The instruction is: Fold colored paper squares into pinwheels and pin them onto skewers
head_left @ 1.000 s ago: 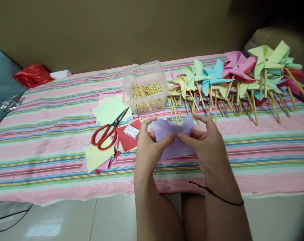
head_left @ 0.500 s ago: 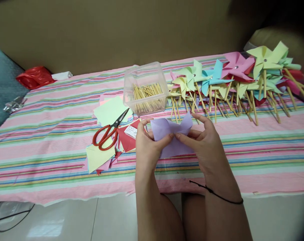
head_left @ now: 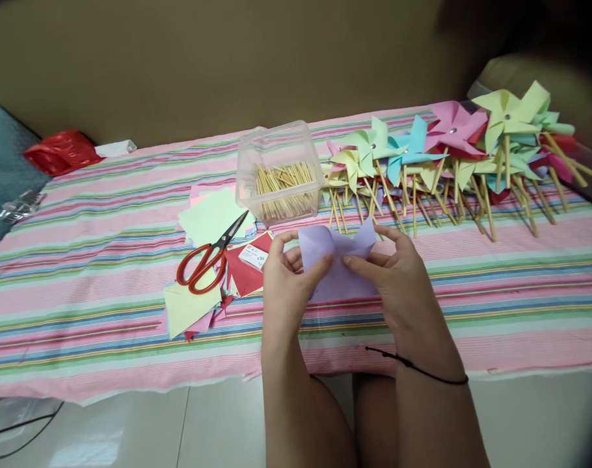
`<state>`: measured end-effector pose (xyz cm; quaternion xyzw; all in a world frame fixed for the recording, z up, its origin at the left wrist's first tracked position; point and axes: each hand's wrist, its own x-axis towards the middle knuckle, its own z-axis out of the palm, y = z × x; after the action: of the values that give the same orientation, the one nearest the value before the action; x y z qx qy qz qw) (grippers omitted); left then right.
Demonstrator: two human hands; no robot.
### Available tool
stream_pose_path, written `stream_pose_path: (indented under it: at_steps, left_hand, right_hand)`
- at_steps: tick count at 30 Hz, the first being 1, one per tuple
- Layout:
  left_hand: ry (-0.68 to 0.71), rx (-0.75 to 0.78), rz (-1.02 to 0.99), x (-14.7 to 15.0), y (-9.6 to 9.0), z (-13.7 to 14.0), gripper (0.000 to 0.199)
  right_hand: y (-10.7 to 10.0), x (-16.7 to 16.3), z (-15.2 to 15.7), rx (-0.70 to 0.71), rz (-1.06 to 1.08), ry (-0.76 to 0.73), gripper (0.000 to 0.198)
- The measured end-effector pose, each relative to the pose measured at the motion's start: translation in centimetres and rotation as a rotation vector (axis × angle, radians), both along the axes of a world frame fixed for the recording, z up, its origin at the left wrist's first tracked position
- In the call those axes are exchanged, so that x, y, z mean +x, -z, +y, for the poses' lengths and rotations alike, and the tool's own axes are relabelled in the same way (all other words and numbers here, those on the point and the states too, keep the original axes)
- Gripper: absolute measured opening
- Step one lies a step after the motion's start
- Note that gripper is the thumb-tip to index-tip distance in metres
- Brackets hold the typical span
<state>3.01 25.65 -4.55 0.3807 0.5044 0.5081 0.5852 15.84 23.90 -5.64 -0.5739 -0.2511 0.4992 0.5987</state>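
Between my two hands is a sheet of purple paper (head_left: 342, 276), its upper corners bent up and curled inward. My left hand (head_left: 289, 266) pinches the paper's left side, the thumb lying on its face near the middle. From the right, my right hand (head_left: 398, 273) holds it too, thumb tip close to the other thumb and fingers behind the sheet. To the left of my hands lie red-handled scissors (head_left: 211, 257) on loose paper. Under and beside them are red paper (head_left: 247, 268), a yellow sheet (head_left: 191, 309) and a pale green sheet (head_left: 213, 218).
A clear plastic box (head_left: 281, 179) of short wooden sticks (head_left: 283, 188) stands behind my hands. Many paper pinwheels (head_left: 455, 130) on sticks are heaped at the back right. A red plastic bag (head_left: 64, 153) lies far left on the striped cloth (head_left: 95, 260). A small white card (head_left: 253, 256) rests on the red paper.
My thumbs have moved slightly apart on the purple paper, and its left curl looks fuller. The whole view has shifted a little, so the surroundings sit slightly further left.
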Motion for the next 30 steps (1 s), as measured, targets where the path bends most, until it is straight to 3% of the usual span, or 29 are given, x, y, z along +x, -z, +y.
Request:
stream_pose_path:
  at_steps: [4,7,15,23,26,30]
  left_hand:
    - [-0.203,0.074,-0.032,-0.4,0.3,0.4,0.037]
    - [-0.239,0.150,-0.042,-0.7,0.4,0.6,0.034]
    - [-0.158,0.314,0.068,-1.2,-0.1,0.7,0.036]
    - [-0.001,0.395,0.210,-2.3,-0.5,0.2,0.023]
    - [-0.010,0.440,0.213,-2.4,-0.3,0.1,0.023]
    - [0.081,0.456,0.175,-2.0,-0.1,0.1,0.023]
  right_hand:
    - [0.1,0.4,0.1,-0.028,-0.009,0.031,0.078]
    - [0.1,0.5,0.2,-0.034,0.011,0.031,0.078]
    - [-0.4,0.3,0.5,-0.028,0.045,0.029,0.077]
    - [-0.4,0.3,0.7,-0.007,0.076,0.003,0.073]
    - [-0.3,0.2,1.0,-0.002,0.088,0.013,0.075]
    - [-0.2,-0.2,1.2,0.013,0.116,-0.002,0.077]
